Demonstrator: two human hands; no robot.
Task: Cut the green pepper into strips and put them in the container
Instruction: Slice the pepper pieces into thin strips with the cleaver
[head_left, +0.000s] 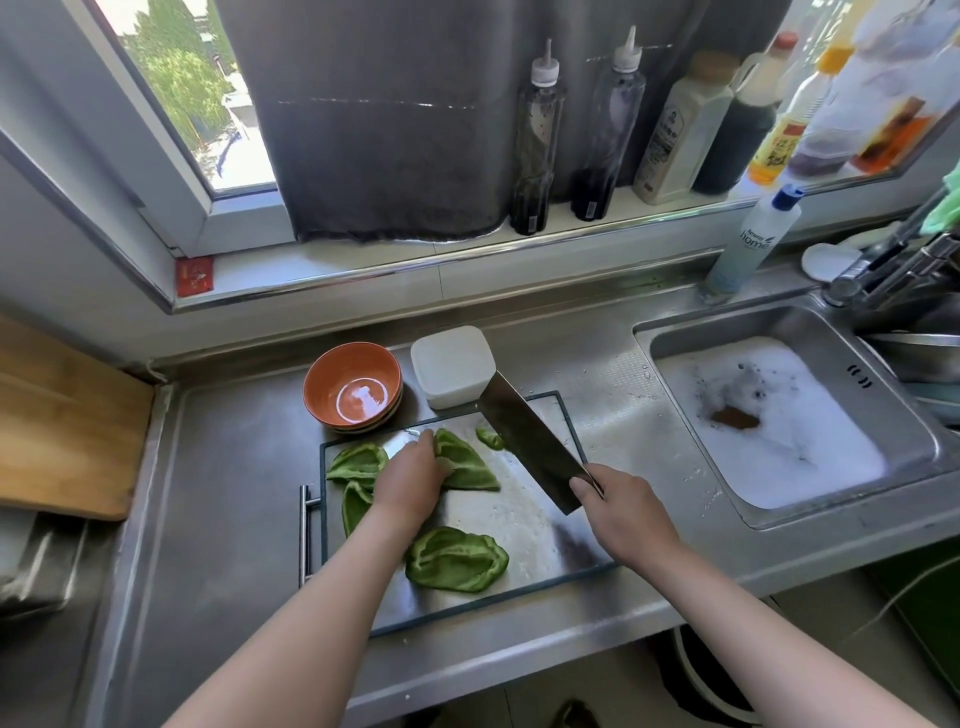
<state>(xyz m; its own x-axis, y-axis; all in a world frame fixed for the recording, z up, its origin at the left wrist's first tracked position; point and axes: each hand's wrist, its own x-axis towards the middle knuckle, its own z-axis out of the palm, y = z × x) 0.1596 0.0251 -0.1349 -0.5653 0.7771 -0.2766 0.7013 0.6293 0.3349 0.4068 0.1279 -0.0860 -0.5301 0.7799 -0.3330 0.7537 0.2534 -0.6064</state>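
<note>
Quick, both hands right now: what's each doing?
Left hand: open, pressing down a green pepper piece.
Right hand: closed on the cleaver.

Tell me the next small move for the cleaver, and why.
Probably lower the cleaver onto the right end of the pepper piece that the left hand presses flat, and slice off a first strip. The right hand holds the blade raised above the cutting board, and the pieces on it are broad, with no strips cut yet.
</note>
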